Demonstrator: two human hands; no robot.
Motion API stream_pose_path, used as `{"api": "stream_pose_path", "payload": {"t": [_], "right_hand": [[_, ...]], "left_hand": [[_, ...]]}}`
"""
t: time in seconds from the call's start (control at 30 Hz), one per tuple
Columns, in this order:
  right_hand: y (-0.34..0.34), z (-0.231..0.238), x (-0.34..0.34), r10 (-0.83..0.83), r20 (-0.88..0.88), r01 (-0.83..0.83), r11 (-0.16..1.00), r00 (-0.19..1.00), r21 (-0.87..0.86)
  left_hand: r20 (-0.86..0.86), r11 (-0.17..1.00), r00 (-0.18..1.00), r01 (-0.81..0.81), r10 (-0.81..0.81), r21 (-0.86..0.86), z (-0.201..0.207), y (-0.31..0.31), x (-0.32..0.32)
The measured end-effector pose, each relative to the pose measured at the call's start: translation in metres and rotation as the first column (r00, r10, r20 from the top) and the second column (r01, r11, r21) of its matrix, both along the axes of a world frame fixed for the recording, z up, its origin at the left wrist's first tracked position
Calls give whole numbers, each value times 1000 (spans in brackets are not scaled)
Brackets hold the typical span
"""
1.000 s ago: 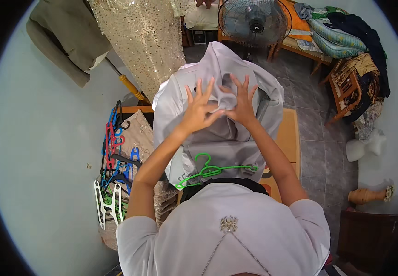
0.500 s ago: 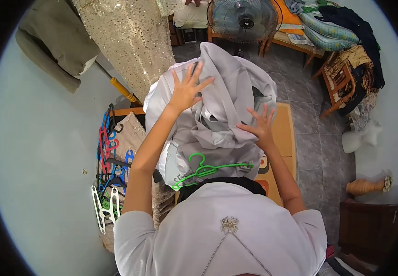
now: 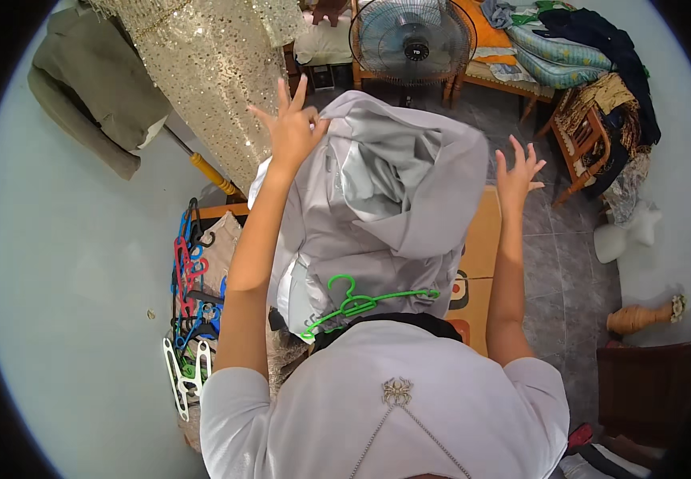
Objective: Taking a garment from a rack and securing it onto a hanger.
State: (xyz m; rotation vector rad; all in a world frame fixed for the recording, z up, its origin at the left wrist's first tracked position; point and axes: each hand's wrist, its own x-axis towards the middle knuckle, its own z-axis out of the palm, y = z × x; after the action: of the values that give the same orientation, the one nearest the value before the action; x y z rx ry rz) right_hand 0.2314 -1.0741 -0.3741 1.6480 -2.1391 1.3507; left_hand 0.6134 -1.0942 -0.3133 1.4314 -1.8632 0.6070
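The gray garment lies bunched at the center of the frame, over the tabletop, with a green hanger near its lower edge. The left hand meets the garment's upper-left edge, thumb and index finger drawn together; whether its grip clamps fabric cannot be determined. The right hand is released, fingers spread, beside the garment's right edge.

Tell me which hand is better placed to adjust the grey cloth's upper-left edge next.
Left, most likely: the left hand appears to pinch the grey cloth there, while the right hand is spread open, apart from it on the right.
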Motion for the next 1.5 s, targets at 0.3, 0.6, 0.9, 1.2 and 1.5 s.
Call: {"api": "stream_pose_path", "payload": {"t": [0.3, 0.6, 0.9, 1.2, 1.5], "right_hand": [[95, -64, 104, 527, -174, -501, 848, 831, 175], [68, -78, 29, 215, -381, -256, 965, 899, -57], [58, -15, 13, 204, -458, -361, 888, 865, -286], [68, -53, 17, 153, 40, -134, 942, 987, -306], [49, -166, -36, 576, 211, -610, 704, 790, 363]], "left_hand": [[-46, 907, 964, 260, -260, 331, -49, 14, 38], [-109, 885, 971, 240, -213, 400, -63, 51, 63], [107, 771, 794, 534, -598, 347, -19, 18, -67], [194, 866, 868, 384, -457, 320, -59, -9, -83], [51, 984, 996, 68, -77, 167, -26, 3, 22]]}}
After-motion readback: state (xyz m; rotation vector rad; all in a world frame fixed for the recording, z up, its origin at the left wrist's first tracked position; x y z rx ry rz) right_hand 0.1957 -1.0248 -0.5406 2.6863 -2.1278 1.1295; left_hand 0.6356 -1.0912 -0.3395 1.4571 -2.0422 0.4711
